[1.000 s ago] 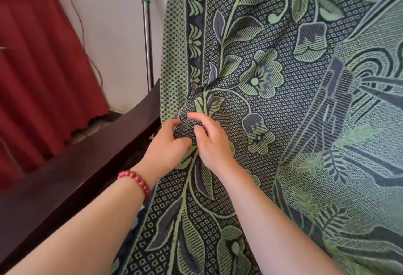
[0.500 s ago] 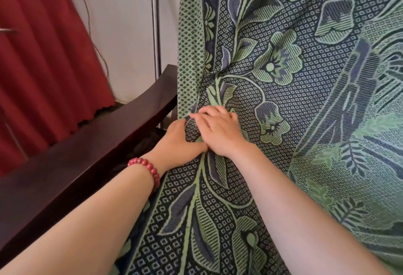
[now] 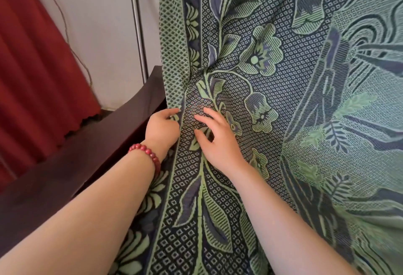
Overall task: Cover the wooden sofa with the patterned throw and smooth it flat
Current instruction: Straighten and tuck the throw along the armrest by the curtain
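**Over the sofa back: green throw, both hands at its left edge**

Over the sofa's back and seat hangs the throw [image 3: 283, 91], a woven cloth with a raised texture: pale green flowers, leaves and vines on a dark navy ground of tiny diamonds, with a lattice border strip down its left edge. It creases where the back meets the seat, so it's not flat there.

Left hand [image 3: 161, 128] is at that border, fingers curled and tucked into the cloth's edge, looks like it's pinching the fold, knuckles facing the camera. A red bead bracelet [image 3: 146, 153] sits on that wrist. Right hand [image 3: 218, 139] is just beside it, palm down on the cloth, fingers spread and bent a bit, thumb pointing toward the left hand, gripping nothing.

Sofa arm [image 3: 87, 161] is dark, smooth polished wood, curved, bare to the left of the cloth. Behind it: a metal pole with a green grip [image 3: 136, 21] against a white wall [image 3: 102, 34], and a red pleated curtain [image 3: 32, 67].
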Demonstrator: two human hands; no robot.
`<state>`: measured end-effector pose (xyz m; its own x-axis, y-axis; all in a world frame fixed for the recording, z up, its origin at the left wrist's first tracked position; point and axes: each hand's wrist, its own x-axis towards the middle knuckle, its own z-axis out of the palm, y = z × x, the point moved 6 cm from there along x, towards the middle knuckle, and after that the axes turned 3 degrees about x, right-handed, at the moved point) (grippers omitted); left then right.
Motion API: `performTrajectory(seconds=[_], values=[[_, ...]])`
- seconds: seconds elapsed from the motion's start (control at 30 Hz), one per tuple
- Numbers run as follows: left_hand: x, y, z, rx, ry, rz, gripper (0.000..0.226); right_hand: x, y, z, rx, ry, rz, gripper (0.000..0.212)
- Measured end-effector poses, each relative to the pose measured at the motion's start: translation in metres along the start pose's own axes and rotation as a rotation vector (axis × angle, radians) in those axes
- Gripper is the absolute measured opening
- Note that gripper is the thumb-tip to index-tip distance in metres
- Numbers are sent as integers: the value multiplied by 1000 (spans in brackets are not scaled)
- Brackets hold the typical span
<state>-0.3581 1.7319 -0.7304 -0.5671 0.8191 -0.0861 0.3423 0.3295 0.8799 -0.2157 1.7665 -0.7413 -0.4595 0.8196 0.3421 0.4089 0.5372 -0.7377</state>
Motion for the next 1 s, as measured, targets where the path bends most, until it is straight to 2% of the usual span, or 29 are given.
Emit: performTrajectory(seconds=[0.1,0.2,0.3,0.37,0.5,0.6,0.77,0.83,0.93,1.0], values=[[0,10,-2,80,18,33,46,-11,7,-5,4,82,106,38],[0,15,-7,186,69,13,50,-19,14,-11,-16,94,183,43],[-3,12,-2,303,73,-18,35,-29,23,-20,6,91,265,44],[-6,8,3,265,43,-20,35,-38,28,-27,54,123,289,41],[-2,0,2,149,44,-24,33,-48,29,-30,84,144,287,37],[-5,6,-2,81,85,62,40,-46,20,-27,95,134,261,37],[-10,19,-15,134,111,105,54,-39,-1,-22,178,169,231,36],[-13,22,-18,168,109,106,51,-38,-11,-18,203,177,218,35],[-18,22,-20,175,111,152,35,-39,-25,-12,208,145,201,34],[-21,21,-21,205,106,169,36,-40,-29,-9,200,137,192,35]])
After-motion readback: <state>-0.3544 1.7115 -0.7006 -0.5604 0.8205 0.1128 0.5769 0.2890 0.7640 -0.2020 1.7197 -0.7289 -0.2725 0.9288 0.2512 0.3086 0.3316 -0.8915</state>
